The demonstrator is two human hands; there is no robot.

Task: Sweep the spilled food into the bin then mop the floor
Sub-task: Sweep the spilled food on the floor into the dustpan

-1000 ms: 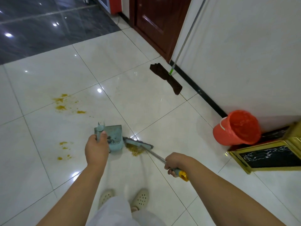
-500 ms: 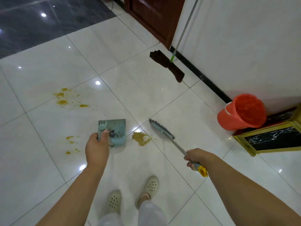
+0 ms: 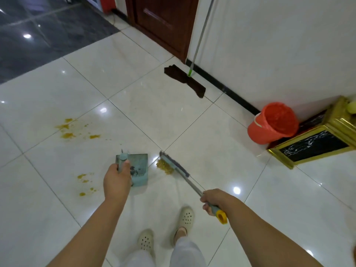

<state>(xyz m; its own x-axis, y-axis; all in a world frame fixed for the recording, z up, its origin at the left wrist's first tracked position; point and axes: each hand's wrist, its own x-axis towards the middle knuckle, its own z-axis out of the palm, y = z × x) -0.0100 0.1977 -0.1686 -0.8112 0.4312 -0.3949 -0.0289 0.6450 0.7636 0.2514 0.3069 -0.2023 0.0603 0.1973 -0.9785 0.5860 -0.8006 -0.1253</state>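
My left hand [image 3: 116, 180] grips the handle of a teal dustpan [image 3: 139, 168] that stands on the white tile floor. My right hand [image 3: 212, 199] holds the grey handle of a small broom near its yellow end. The broom head [image 3: 173, 164] rests against the right side of a yellow pile of spilled food [image 3: 164, 166], a short gap right of the dustpan. More yellow smears [image 3: 67, 130] lie further left, with smaller spots [image 3: 84, 180] nearer me. An orange bin [image 3: 273, 123] stands by the wall at the right. A mop [image 3: 185, 79] with a dark head leans on the wall.
My feet in pale clogs [image 3: 165, 230] stand just behind the dustpan. A gold-framed black stand [image 3: 312, 145] sits right of the bin. A dark wooden door [image 3: 163, 22] and black skirting line the far wall. Dark tiles [image 3: 38, 31] begin at the upper left.
The broom head swung away to the right of the pile, then came back against its right side. The dustpan stays in my left hand beside the pile.
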